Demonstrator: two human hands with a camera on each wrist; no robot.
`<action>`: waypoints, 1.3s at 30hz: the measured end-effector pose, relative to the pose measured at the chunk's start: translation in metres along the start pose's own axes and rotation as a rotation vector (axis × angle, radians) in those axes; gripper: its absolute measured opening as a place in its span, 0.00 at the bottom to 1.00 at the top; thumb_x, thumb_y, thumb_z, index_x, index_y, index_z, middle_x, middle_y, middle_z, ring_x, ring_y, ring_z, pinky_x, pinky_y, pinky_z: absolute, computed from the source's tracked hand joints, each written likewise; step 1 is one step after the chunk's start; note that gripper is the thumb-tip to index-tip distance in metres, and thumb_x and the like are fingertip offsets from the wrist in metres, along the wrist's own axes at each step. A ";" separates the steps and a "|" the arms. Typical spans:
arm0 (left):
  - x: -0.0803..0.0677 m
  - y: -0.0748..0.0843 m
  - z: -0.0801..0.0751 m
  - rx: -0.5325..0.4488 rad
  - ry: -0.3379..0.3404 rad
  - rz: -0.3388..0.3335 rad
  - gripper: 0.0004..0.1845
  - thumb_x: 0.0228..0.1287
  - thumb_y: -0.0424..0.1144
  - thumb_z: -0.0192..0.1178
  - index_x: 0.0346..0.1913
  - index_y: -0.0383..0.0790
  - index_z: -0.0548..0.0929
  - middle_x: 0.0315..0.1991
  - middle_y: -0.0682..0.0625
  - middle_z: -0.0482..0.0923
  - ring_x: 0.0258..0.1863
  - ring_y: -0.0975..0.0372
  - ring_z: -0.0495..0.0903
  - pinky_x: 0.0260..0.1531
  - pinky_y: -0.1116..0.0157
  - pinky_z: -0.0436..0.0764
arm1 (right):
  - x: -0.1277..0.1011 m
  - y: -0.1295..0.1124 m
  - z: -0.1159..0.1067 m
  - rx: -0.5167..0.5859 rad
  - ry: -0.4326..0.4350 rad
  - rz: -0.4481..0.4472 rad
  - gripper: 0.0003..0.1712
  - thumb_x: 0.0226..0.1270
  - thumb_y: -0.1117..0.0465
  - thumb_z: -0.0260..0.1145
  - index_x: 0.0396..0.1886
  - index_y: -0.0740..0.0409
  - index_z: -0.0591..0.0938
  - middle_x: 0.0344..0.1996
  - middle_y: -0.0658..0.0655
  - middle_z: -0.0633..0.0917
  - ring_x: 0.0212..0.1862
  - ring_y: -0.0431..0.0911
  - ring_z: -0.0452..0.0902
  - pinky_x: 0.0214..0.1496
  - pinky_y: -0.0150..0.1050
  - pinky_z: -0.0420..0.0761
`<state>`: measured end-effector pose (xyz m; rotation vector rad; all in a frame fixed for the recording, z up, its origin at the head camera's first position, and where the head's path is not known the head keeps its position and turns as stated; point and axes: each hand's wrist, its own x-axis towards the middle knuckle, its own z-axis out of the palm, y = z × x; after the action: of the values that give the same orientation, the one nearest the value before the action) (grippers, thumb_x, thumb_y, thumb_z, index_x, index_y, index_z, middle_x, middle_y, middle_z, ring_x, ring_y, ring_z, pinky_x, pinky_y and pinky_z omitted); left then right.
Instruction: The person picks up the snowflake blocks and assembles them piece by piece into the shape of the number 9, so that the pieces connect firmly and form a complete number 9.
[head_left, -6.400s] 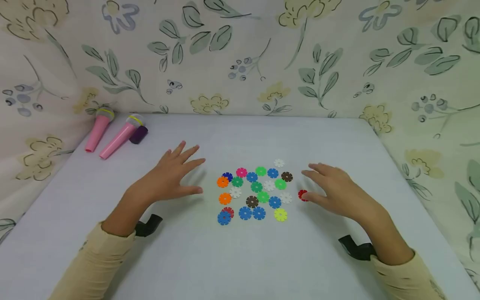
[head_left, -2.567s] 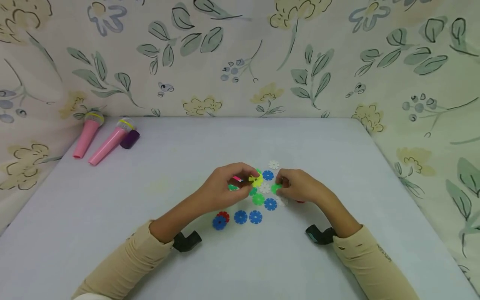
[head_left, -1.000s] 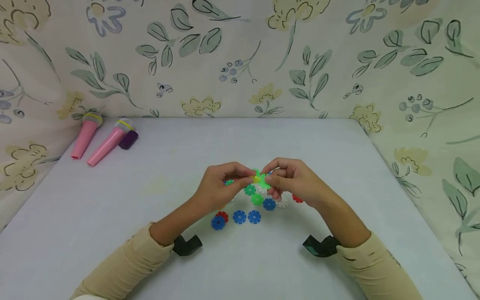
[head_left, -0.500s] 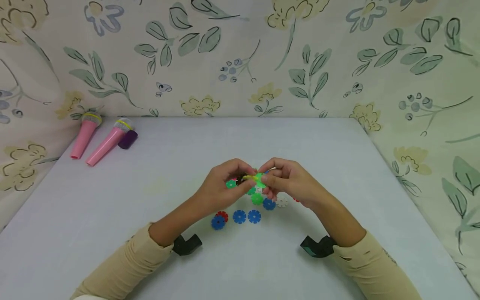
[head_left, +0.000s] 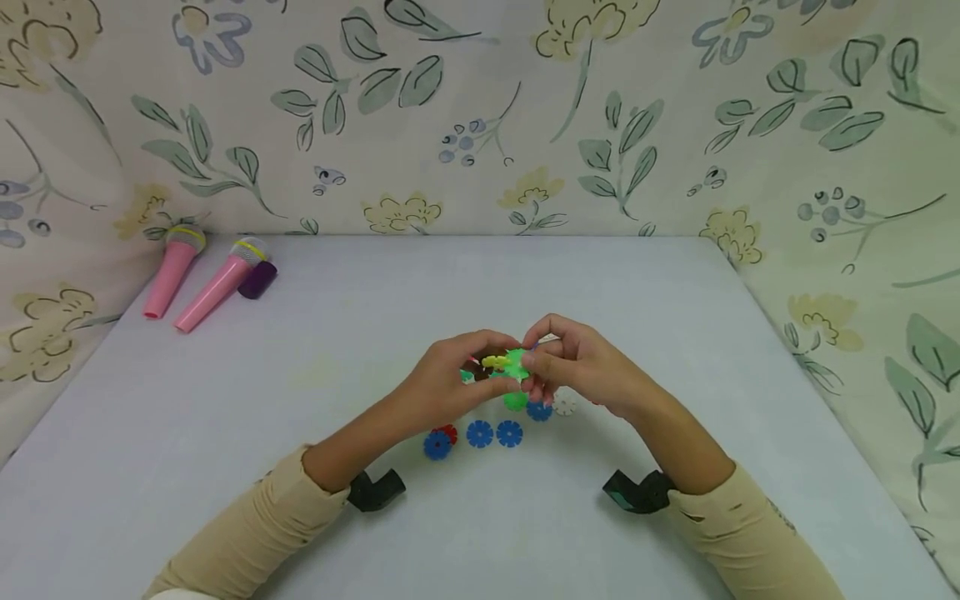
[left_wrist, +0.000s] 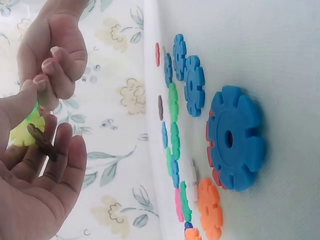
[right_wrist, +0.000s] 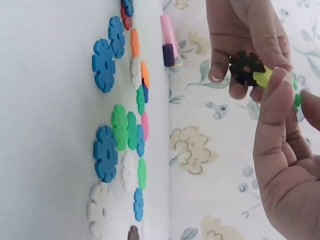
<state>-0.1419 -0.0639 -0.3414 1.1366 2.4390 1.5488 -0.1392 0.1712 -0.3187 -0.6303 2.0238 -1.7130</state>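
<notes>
Above the table my left hand (head_left: 438,383) and right hand (head_left: 588,362) meet over a small chain of notched plastic discs. A green disc (head_left: 514,365) sits pinched between my right thumb and fingers. Fitted edge-on to it is a yellow disc (head_left: 494,362), with a brown disc (right_wrist: 245,68) at the yellow one's other side, clearest in the right wrist view. My left thumb and index finger curve around the chain, their tips near the green disc; the other left fingers lie behind the brown disc (left_wrist: 42,142). Fingers partly hide the joints.
Loose discs lie beneath and in front of the hands: blue discs (head_left: 480,433), a blue one (head_left: 437,445) overlapping a red one, a white disc (head_left: 565,404), and several others partly covered. Two pink toy microphones (head_left: 213,292) and a dark purple block (head_left: 257,280) lie far left.
From spread and empty, both hands have come together, taking yellow, brown and green discs off the table. Lately the yellow disc has met the green one, and my left fingertips have shifted right onto the chain.
</notes>
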 end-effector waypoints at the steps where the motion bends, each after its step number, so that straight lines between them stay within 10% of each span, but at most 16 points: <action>1: 0.000 0.000 0.000 0.003 0.008 -0.002 0.21 0.64 0.38 0.71 0.58 0.41 0.80 0.48 0.55 0.83 0.44 0.62 0.81 0.41 0.66 0.83 | -0.001 0.000 -0.002 -0.043 -0.003 -0.006 0.10 0.78 0.64 0.58 0.52 0.65 0.71 0.31 0.65 0.85 0.31 0.61 0.81 0.34 0.43 0.85; 9: -0.001 0.003 -0.002 0.011 0.031 -0.065 0.19 0.63 0.40 0.71 0.56 0.42 0.82 0.43 0.55 0.82 0.35 0.62 0.78 0.36 0.61 0.83 | -0.016 0.001 -0.026 -0.794 -0.060 0.053 0.12 0.69 0.65 0.68 0.51 0.60 0.82 0.41 0.54 0.85 0.41 0.50 0.80 0.39 0.42 0.83; 16: -0.002 -0.001 -0.001 -0.040 0.032 -0.096 0.18 0.64 0.39 0.70 0.55 0.43 0.81 0.38 0.53 0.79 0.30 0.59 0.76 0.30 0.61 0.81 | -0.018 0.013 -0.035 -1.086 -0.075 0.353 0.14 0.55 0.69 0.76 0.40 0.59 0.82 0.31 0.52 0.80 0.36 0.48 0.75 0.39 0.43 0.80; 24: -0.001 0.000 -0.001 -0.031 -0.016 -0.079 0.17 0.70 0.38 0.62 0.59 0.43 0.75 0.32 0.51 0.73 0.28 0.59 0.71 0.27 0.66 0.73 | -0.013 0.021 -0.042 -1.044 -0.072 0.400 0.15 0.56 0.68 0.76 0.36 0.57 0.77 0.28 0.52 0.77 0.33 0.48 0.73 0.34 0.40 0.77; 33: -0.002 -0.001 0.000 -0.049 -0.075 -0.125 0.17 0.74 0.40 0.55 0.61 0.42 0.68 0.27 0.49 0.67 0.26 0.59 0.69 0.26 0.67 0.70 | -0.010 0.013 -0.035 -0.643 -0.003 -0.098 0.09 0.68 0.68 0.68 0.44 0.54 0.79 0.35 0.49 0.83 0.34 0.44 0.79 0.39 0.38 0.83; 39: -0.003 0.001 0.001 -0.037 -0.093 -0.135 0.17 0.74 0.41 0.53 0.61 0.42 0.67 0.24 0.49 0.66 0.24 0.60 0.68 0.25 0.66 0.69 | -0.013 0.000 -0.017 -0.538 -0.006 -0.212 0.09 0.73 0.70 0.61 0.48 0.55 0.75 0.30 0.48 0.80 0.31 0.45 0.78 0.35 0.39 0.83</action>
<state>-0.1389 -0.0644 -0.3416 0.9922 2.3630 1.4628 -0.1386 0.1922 -0.3160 -1.0485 2.5039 -1.2526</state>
